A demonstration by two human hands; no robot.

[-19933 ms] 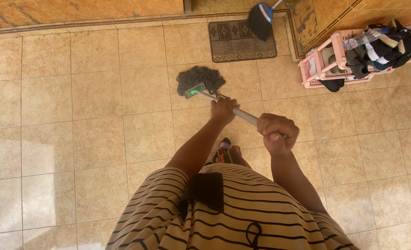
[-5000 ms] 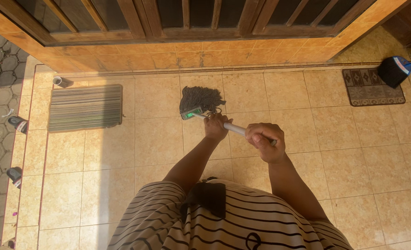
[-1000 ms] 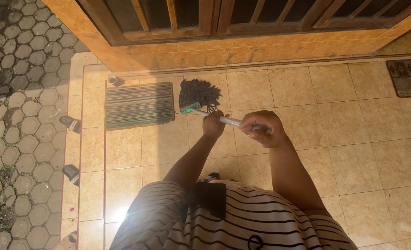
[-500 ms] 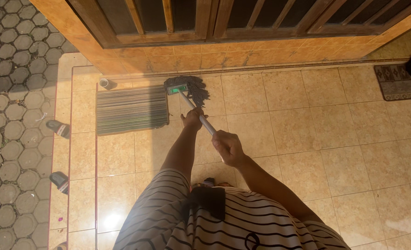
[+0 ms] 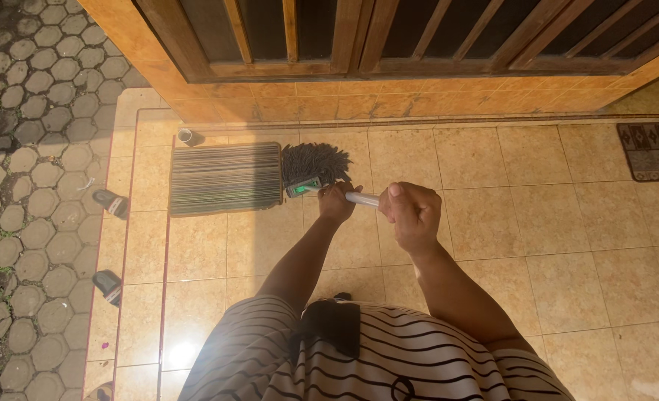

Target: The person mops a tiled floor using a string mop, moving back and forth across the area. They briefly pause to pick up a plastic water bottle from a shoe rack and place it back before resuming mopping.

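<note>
Far left, two dark sandals (image 5: pixel 109 202) on hexagonal pavers. Small cup (image 5: pixel 186 137) by the striped doormat (image 5: pixel 225 178) on tan tiles. Grey string mop (image 5: pixel 313 168) head flat on the floor, touching the mat's right edge — just below the wooden door (image 5: pixel 359 33). Left hand (image 5: pixel 336 202) fisted low on the mop handle (image 5: pixel 361 198), right hand (image 5: pixel 410 214) fisted higher up — both fully closed round it. Patterned mat (image 5: pixel 652 151) far right.
</note>
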